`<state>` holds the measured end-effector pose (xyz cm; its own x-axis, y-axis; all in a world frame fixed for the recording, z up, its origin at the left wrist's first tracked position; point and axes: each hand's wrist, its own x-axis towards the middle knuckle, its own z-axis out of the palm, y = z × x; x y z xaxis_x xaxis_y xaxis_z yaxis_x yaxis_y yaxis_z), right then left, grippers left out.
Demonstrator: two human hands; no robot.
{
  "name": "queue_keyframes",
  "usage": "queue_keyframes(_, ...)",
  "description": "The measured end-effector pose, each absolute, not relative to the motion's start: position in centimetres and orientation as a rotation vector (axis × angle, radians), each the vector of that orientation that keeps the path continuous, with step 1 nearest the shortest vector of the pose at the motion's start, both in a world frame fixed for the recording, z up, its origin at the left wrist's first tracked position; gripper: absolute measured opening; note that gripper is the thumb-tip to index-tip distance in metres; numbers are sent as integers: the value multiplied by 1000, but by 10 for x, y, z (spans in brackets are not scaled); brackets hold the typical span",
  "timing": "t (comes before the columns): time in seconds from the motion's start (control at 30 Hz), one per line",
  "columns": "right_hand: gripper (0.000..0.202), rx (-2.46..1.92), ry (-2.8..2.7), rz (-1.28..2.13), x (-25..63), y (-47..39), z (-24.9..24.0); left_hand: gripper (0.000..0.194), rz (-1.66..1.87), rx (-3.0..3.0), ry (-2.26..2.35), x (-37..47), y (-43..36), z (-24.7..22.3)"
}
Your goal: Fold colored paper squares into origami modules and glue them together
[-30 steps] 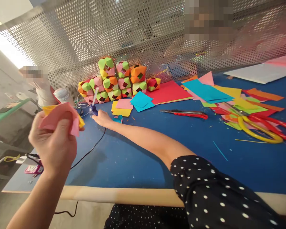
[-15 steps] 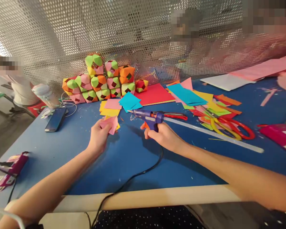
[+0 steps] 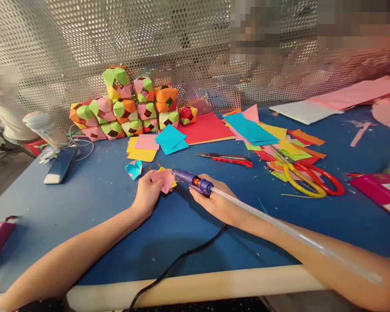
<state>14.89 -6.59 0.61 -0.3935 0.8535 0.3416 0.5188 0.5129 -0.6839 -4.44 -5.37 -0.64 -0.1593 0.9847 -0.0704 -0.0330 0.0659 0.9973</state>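
Note:
My left hand (image 3: 148, 190) pinches a folded pink and yellow paper piece (image 3: 164, 180) just above the blue table. My right hand (image 3: 216, 197) grips a purple glue gun (image 3: 188, 178), whose nozzle is at the right edge of that paper. Whether the nozzle touches it I cannot tell. A long clear glue stick (image 3: 279, 221) sticks out of the back of the gun, over my right forearm. Beyond my left hand lies a small blue and pink folded paper piece (image 3: 134, 169). Square blue sheets (image 3: 171, 139) and yellow sheets (image 3: 143, 154) lie farther back.
Folded paper balls (image 3: 125, 112) are stacked against the perforated screen (image 3: 188, 39). A red cutter knife (image 3: 227, 159) and scissors (image 3: 312, 177) lie to the right, by paper scraps (image 3: 299, 149). A phone (image 3: 61, 164) and bottle (image 3: 45, 128) are at left. A black cord (image 3: 182, 255) crosses the front.
My hands have come together, bringing the glue gun's nozzle to the paper. The gun has turned, so its glue stick now points toward me. The cutter and the blue-pink piece are now uncovered.

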Motion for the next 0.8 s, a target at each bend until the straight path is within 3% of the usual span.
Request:
queue_keyframes(0.47,7,-1055,-2230,400,143,-63,-9,13,1188,1174,1360,-43,-57,-6)
queue_keyframes(0.8,8,-1079,-2225,412,143,-62,-10,12,1177,1233,1346,-45,-56,-7)
